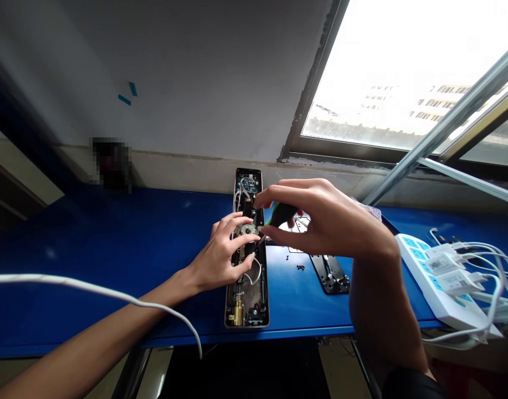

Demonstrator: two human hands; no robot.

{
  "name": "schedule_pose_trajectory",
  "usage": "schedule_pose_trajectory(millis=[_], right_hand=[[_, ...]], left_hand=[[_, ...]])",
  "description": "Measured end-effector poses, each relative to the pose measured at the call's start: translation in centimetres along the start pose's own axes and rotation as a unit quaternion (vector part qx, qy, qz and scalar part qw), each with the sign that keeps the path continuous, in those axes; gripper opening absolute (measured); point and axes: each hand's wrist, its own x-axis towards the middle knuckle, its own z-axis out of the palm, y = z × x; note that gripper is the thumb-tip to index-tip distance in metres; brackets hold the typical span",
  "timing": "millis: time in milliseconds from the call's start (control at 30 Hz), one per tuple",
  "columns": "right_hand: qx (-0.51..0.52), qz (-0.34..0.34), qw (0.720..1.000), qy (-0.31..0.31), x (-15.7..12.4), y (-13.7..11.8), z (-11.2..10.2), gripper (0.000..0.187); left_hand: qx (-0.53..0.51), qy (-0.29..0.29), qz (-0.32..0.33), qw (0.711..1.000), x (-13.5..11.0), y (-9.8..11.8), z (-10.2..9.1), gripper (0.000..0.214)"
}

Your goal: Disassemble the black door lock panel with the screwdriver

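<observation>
A long open lock body (247, 302) lies lengthwise on the blue table (112, 249), showing wires, a circuit board at the far end and brass parts near me. My left hand (223, 255) rests on its middle, fingers curled and pressing a round metal part. My right hand (320, 219) hovers over the same spot, gripping a screwdriver with a black and green handle (282, 213), its tip pointing down into the lock body beside my left fingers.
A black metal plate (331, 274) and a few small screws (299, 267) lie right of the lock body. A white power strip (435, 280) with chargers and white cables sits at the right. A white cable (112, 293) crosses the left foreground. A window is above right.
</observation>
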Motion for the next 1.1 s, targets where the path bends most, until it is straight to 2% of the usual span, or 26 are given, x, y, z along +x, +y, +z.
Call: schedule_pose_trajectory(millis=[133,267,433,467,567,633,767,867,1100], right_hand=[[0.01,-0.009,1.0,0.005,0.1,0.0,0.0,0.018],[0.004,-0.006,1.0,0.004,0.1,-0.1,0.2,0.034],[0.009,-0.008,1.0,0.018,0.1,-0.1,0.5,0.018],[0.011,-0.01,1.0,0.018,0.1,0.0,0.5,0.02],[0.014,-0.011,1.0,0.011,0.1,0.0,0.6,0.038],[0.011,-0.007,1.0,0.014,0.2,0.0,0.7,0.035],[0.018,-0.012,0.999,0.035,0.4,0.1,0.9,0.023],[0.015,-0.014,0.999,0.042,0.4,0.2,0.8,0.027],[-0.009,0.014,0.992,0.123,-0.2,-0.2,-0.1,0.031]], left_hand=[[0.003,0.001,0.001,1.0,0.0,0.0,0.0,0.033],[0.003,-0.004,-0.001,1.0,0.0,0.0,0.0,0.031],[0.007,0.003,0.003,1.0,0.1,0.0,0.0,0.033],[0.007,0.002,0.003,1.0,0.0,0.0,0.0,0.033],[0.005,0.0,0.001,1.0,0.0,0.0,0.0,0.03],[0.004,0.0,0.002,1.0,0.0,0.0,0.0,0.029],[0.005,0.005,0.009,1.0,0.0,-0.1,0.1,0.031],[0.002,0.008,0.011,1.0,0.1,-0.1,0.1,0.031],[-0.007,0.006,0.02,1.0,0.1,-0.1,0.0,0.028]])
